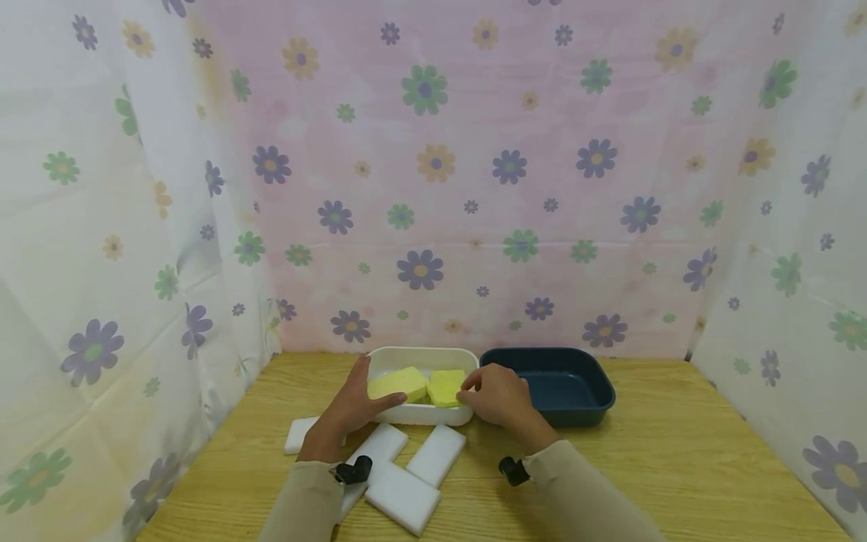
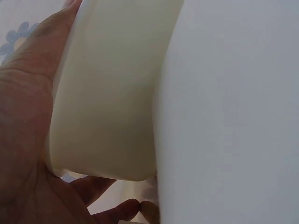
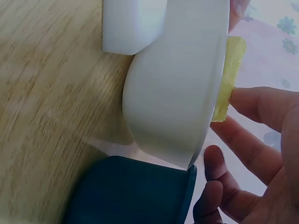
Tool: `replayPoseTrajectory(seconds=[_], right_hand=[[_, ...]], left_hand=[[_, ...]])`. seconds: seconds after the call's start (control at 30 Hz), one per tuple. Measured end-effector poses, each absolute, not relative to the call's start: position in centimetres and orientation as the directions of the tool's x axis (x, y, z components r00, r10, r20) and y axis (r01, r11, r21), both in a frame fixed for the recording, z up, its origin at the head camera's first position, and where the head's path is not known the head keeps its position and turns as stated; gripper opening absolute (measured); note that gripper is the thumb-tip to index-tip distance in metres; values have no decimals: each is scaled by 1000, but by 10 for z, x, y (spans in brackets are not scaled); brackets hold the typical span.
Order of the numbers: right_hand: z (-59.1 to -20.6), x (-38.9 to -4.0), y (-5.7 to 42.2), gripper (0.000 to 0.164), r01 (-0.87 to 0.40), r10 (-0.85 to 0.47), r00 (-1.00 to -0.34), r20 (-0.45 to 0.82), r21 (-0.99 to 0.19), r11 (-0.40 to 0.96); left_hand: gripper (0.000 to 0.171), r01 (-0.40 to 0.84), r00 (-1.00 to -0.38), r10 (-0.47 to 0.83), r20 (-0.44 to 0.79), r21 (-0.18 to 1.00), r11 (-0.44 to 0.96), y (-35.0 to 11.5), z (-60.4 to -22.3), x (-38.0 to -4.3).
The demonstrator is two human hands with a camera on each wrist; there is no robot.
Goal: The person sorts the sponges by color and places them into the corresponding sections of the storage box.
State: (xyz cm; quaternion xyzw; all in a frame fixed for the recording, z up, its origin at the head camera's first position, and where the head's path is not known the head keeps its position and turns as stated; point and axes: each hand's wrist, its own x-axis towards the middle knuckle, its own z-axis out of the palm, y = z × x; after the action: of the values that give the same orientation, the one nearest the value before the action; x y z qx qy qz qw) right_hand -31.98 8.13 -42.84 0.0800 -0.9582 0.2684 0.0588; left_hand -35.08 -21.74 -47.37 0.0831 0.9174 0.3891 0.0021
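Two yellow sponges [image 1: 409, 382] lie side by side in a white tub [image 1: 420, 414]. My left hand [image 1: 351, 403] holds the tub's left end, the thumb over the front rim by the left sponge. In the left wrist view its fingers [image 2: 114, 215] bend round the end of the tub [image 2: 107, 93]. With thumb and forefinger, my right hand [image 1: 500, 393] pinches the right-hand yellow sponge [image 1: 445, 385] at its right edge. The right wrist view shows that sponge [image 3: 230, 79] standing partly above the tub's rim, between the fingertips; the other fingers are bent below.
A dark blue tub [image 1: 562, 391] stands against the white tub's right end. Several white sponges [image 1: 403, 497] lie on the wooden table [image 1: 650, 467] in front, one partly behind the left wrist. Flowered cloth [image 1: 460, 188] hangs behind and on both sides.
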Motion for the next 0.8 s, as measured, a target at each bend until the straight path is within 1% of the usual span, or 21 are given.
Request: replayPoseTrajectory(seconds=[0.2, 0.5, 0.8], right_hand=[[-431, -318, 78, 15, -190, -126, -977, 173, -423, 886], [-438, -309, 78, 18, -224, -146, -965, 218, -398, 890], [-439, -302, 74, 21, -239, -155, -952, 266, -322, 916]], left_hand=[[127, 160, -985, 155, 73, 713, 683, -217, -474, -350], [127, 162, -984, 164, 67, 716, 679, -218, -476, -352], [128, 148, -986, 153, 60, 727, 671, -217, -472, -349]])
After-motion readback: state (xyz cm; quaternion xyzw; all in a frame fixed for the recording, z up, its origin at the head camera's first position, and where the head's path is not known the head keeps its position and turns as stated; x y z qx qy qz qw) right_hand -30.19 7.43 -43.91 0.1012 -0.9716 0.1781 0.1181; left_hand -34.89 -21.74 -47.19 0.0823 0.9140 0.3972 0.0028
